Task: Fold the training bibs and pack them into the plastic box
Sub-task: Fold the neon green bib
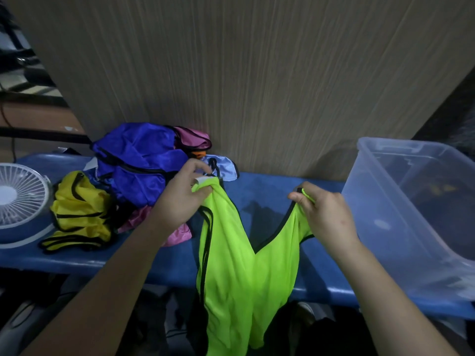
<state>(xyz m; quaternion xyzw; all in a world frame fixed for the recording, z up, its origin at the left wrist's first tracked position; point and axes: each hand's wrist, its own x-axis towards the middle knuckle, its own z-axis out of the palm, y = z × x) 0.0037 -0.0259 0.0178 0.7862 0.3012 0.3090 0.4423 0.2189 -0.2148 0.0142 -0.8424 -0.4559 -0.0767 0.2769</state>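
**Neon green bib held up by both shoulder straps, ready to fold**

At the far left a small white desk fan [18, 199] sits on the blue table [270, 186]. Just beside it lies a crumpled yellow bib [79, 214] with black trim, and next to that a loose heap of bibs, a royal-blue bib [136, 163] on top with pink bibs [192, 138] poking out behind and beneath.

The left hand [180, 199] pinches one shoulder strap of the neon green bib [239, 278], fingers curled tight round the bunched fabric. The bib hangs from there over the table's near edge, limp and rippled. The right hand [323, 214] pinches the other strap between thumb and fingers, so the neckline sags in a V between the two hands.

The fabric looks thin, light and slick; it will likely slide and refuse to hold a crease, so the trimmed strap edges seem the surest grip, with the body laid flat on the table before folding.

At the right stands the clear plastic box [385, 201], open and near the right hand; whether it already holds any bibs cannot be told.
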